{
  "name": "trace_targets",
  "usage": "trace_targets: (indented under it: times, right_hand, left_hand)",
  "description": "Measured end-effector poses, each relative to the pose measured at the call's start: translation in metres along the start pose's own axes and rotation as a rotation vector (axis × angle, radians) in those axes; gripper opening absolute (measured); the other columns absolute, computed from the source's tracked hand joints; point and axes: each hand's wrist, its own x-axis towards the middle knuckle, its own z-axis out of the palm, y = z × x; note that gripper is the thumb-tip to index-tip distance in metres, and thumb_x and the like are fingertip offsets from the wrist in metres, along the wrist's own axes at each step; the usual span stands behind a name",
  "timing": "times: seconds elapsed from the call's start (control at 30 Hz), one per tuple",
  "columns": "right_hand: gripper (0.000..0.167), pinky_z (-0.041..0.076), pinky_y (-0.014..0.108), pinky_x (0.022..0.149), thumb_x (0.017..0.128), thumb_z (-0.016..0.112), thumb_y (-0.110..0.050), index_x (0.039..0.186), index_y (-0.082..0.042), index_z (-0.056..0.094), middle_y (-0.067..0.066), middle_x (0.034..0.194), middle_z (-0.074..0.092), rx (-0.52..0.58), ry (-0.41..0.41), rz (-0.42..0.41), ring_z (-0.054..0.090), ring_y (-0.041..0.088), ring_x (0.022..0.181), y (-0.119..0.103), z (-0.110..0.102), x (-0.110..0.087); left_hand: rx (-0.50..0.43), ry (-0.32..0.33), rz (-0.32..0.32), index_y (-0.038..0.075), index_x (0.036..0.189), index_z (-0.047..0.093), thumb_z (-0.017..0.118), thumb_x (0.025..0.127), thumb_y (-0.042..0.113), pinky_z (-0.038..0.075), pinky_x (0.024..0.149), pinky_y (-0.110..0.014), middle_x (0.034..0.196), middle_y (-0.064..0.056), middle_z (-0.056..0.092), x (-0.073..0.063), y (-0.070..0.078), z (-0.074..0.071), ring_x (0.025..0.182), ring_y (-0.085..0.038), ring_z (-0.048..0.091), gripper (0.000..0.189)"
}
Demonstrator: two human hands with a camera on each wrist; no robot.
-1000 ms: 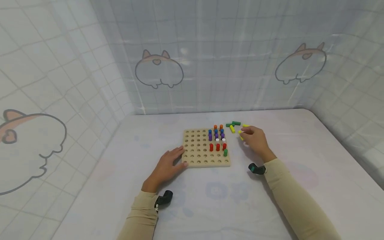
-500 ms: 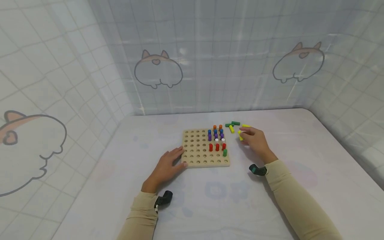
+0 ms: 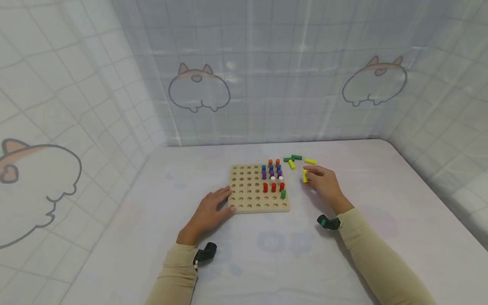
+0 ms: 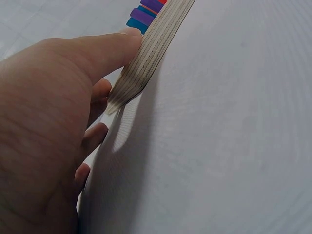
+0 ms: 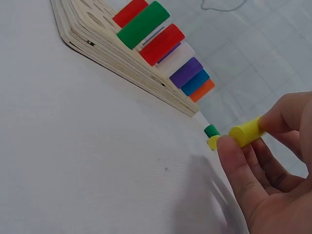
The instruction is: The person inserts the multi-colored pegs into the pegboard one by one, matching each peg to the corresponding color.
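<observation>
Between thumb and fingers my right hand point(image 3: 324, 184) pinches a yellow peg point(image 3: 305, 176), held roughly upright right of the board; the right wrist view shows this yellow peg point(image 5: 246, 130) at the fingertips. My left hand point(image 3: 206, 214) rests at the near left corner of the wooden pegboard point(image 3: 245, 195), thumb on its near edge, fingers extended along its left side. On the board's right part stand orange point(image 3: 270, 162), blue point(image 3: 264, 168), purple point(image 3: 264, 175), white point(image 3: 281, 178) and red pegs point(image 3: 273, 187), plus one green peg point(image 3: 283, 194). Holes on the left are bare.
Behind my right hand lie two loose green pegs point(image 3: 297, 157) and two loose yellow pegs point(image 3: 310, 161). A pale cloth covers the table point(image 3: 274, 262). Tiled-pattern curtains point(image 3: 278, 110) with cartoon animals hang at the back and sides.
The yellow peg in my right hand has turned from slanted to nearly upright. My right hand has drawn slightly toward me, uncovering a loose yellow peg. My left hand stays on the board.
</observation>
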Motion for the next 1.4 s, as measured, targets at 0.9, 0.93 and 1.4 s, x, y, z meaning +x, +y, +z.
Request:
trace_targets:
  times: [0.9, 0.93, 1.4]
  right_hand:
    - [0.042, 0.056, 0.031, 0.089, 0.098, 0.065, -0.014, 0.136, 0.001, 0.055, 0.016, 0.127, 0.056, 0.145, -0.132, 0.012, 0.063, 0.026, 0.107, -0.002, 0.006, -0.021]
    - [0.041, 0.056, 0.031, 0.089, 0.098, 0.065, -0.015, 0.135, 0.0, 0.056, 0.015, 0.127, 0.057, 0.134, -0.139, 0.008, 0.063, 0.026, 0.107, -0.003, 0.007, -0.022]
    - [0.04, 0.056, 0.034, 0.09, 0.097, 0.067, -0.019, 0.133, -0.003, 0.059, 0.014, 0.127, 0.062, -0.003, -0.236, -0.061, 0.062, 0.028, 0.109, -0.006, 0.013, -0.036]
  left_hand:
    - [-0.004, -0.001, -0.015, 0.008, 0.152, 0.045, 0.065, 0.097, 0.042, 0.013, 0.121, -0.052, 0.16, -0.005, 0.036, -0.002, 0.006, -0.006, 0.147, -0.028, 0.03, 0.068]
    - [-0.005, 0.001, -0.015, 0.008, 0.152, 0.045, 0.065, 0.097, 0.042, 0.013, 0.121, -0.052, 0.16, -0.005, 0.036, -0.002, 0.006, -0.006, 0.148, -0.027, 0.03, 0.068]
    - [-0.028, -0.001, -0.005, 0.007, 0.152, 0.044, 0.065, 0.097, 0.041, 0.013, 0.121, -0.053, 0.16, -0.006, 0.036, -0.003, 0.007, -0.008, 0.147, -0.028, 0.03, 0.068]
